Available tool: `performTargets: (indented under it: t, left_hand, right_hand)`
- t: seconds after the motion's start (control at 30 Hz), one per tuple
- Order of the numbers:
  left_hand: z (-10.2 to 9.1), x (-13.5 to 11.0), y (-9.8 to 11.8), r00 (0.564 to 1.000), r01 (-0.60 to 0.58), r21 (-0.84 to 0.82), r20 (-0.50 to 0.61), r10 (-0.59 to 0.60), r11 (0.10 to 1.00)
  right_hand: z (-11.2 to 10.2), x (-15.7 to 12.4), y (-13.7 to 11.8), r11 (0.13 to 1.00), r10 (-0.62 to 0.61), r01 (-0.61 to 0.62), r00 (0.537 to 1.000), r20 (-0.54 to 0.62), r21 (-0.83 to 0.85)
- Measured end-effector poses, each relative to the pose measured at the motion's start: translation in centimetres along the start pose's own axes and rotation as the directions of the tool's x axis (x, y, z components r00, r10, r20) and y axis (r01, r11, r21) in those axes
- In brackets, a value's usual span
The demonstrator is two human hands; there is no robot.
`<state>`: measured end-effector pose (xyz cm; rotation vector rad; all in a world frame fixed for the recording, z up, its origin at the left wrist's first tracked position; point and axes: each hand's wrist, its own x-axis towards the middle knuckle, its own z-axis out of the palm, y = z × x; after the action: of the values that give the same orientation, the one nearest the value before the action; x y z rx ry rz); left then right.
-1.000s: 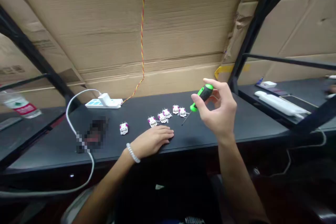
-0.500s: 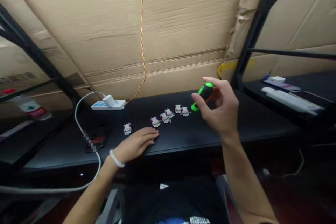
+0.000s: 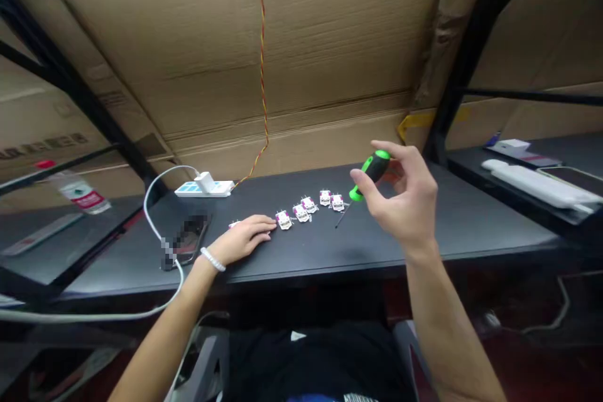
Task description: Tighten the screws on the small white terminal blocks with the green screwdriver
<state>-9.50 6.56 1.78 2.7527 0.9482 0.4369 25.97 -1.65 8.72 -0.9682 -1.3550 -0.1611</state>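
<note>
Screwdriver raised: at 1 o'clock your right hand (image 3: 405, 198) holds a green-and-black screwdriver (image 3: 374, 169) in the air above the black counter (image 3: 447, 245). Its fingers (image 3: 393, 154) are curled closed around the handle, and the thin shaft (image 3: 343, 217) slants down toward 11 o'clock, ending near the right end of a row of small white modules with magenta marks (image 3: 301, 212). Five of these sit in a loose diagonal line at 12 o'clock, well clear of both hands.

The one change of note is at 11 o'clock: your left hand (image 3: 242, 240), wearing a white beaded bracelet (image 3: 212, 259), has slid across the counter and now lies beside the row. Its fingers (image 3: 261, 223) are together and flat, not gripping, and a sixth module (image 3: 233, 224), clear of the hand a moment ago, now shows only as a sliver beneath them.

Farther out at 10 o'clock are a white power strip (image 3: 203, 190) with a white cable (image 3: 151, 220), a pixelated handset (image 3: 186, 239) and a water bottle with a red label (image 3: 82, 195). A twisted red-and-yellow wire (image 3: 262, 75) runs down the cardboard wall (image 3: 141, 63). No writing is legible.
</note>
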Motion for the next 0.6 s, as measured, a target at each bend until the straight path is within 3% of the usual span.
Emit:
performTargets:
  t: [0.17,0.37,0.6]
  left_hand:
    - [-0.3,0.2,0.8,1.0,0.004,-0.026,-0.001,-0.004,1.0]
    - [-0.1,-0.2,0.8,0.981,0.136,0.052,-0.144,-0.128,0.989]
    - [0.5,0.6,1.3,0.979,0.173,-0.024,-0.107,-0.174,0.985]
  right_hand:
    - [-0.2,0.1,0.1,1.0,-0.002,0.002,1.0,-0.01,0.021]
    - [-0.4,0.1,0.1,1.0,0.007,-0.007,1.0,-0.024,0.01]
    - [-0.5,0.1,0.0,1.0,0.01,-0.011,1.0,-0.01,-0.004]
